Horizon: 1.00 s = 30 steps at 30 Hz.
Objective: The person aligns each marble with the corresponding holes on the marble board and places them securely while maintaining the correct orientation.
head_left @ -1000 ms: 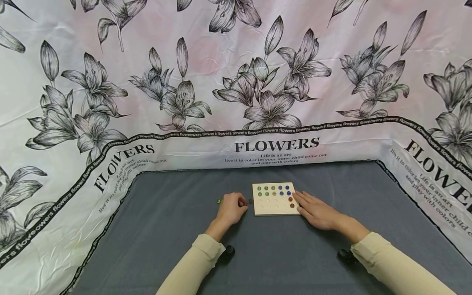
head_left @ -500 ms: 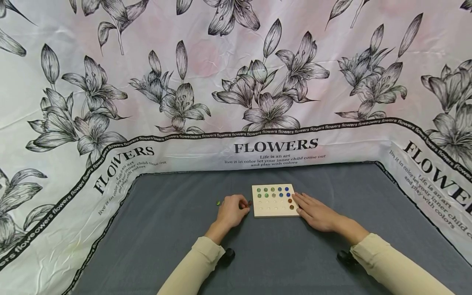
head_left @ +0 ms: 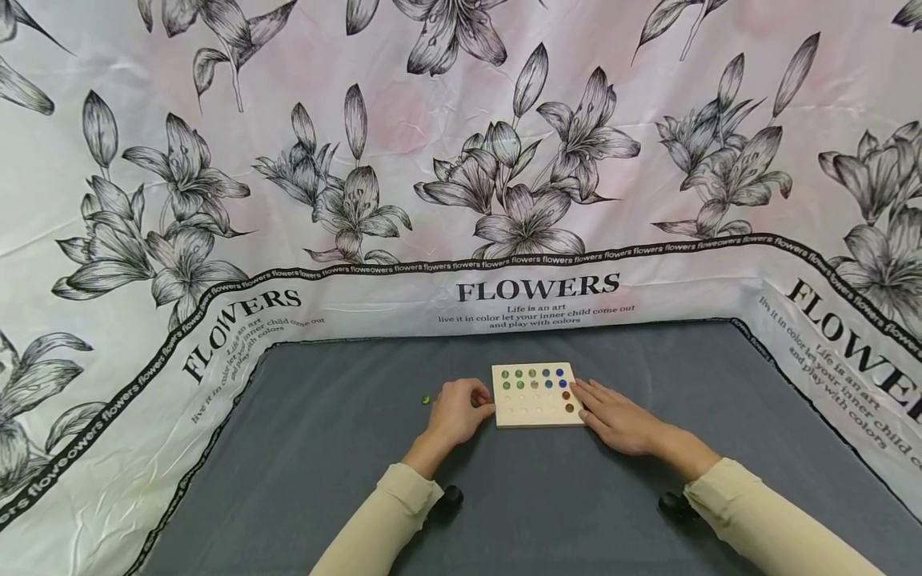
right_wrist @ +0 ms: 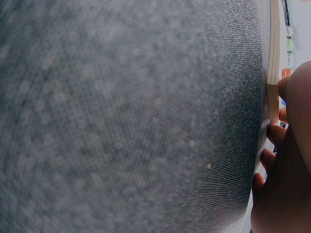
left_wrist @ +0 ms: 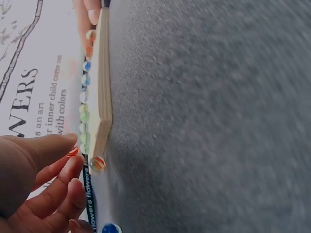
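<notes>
My left hand pinches an orange-red marble between thumb and forefinger, close to the left edge of the pale wooden board. A clear marble with orange swirls lies on the cloth by the board's corner. Rounded hollows dent the board's top. Its two back rows hold green marbles on the left and blue marbles on the right; two amber marbles sit in the right column. My right hand rests on the board's right edge, its fingers stretched out.
A green marble lies left of my left hand, and a blue marble shows at the bottom of the left wrist view. Dark grey cloth covers the table. A flower-printed sheet rises behind it.
My left hand has moved slightly right, up to the board's left edge. The red marble seen beside its fingertips earlier is now hidden in the head view. My right hand stays on the board.
</notes>
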### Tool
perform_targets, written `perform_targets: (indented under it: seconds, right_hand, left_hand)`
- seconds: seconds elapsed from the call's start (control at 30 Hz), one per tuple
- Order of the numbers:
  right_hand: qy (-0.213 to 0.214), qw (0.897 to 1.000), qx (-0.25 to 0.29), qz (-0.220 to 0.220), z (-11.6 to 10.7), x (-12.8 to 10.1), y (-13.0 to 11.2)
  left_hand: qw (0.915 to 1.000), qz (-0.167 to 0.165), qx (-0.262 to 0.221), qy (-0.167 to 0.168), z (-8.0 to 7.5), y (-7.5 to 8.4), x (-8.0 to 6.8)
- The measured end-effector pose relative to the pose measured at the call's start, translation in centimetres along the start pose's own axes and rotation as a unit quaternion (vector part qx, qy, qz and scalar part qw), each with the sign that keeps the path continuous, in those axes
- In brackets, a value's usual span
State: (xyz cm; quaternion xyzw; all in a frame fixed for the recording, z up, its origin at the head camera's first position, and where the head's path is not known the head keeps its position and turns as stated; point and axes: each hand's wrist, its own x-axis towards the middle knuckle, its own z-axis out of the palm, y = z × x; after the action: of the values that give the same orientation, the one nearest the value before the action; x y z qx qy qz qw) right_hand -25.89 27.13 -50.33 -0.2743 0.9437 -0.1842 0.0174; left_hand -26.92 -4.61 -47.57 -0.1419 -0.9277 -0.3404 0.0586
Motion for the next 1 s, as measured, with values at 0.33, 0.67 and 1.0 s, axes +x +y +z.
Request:
perform_targets:
  seconds: [0.33,0.67,1.0]
  right_hand:
    - [-0.003,1.0,0.001,-0.001,0.3,0.0,0.0]
    - [-0.006,1.0,-0.003,0.005,0.0,-0.1,-0.2]
    - [0.0,1.0,-0.001,0.007,0.1,-0.1,-0.2]
  left_hand:
    - [0.9969,0.032,-0.07,-0.018,0.3,1.2,0.1]
    - [0.9956,0.048,-0.076,-0.026,1.4,3.0,0.9]
    - [0.9943,0.061,-0.081,-0.032,3.1,4.2,1.7]
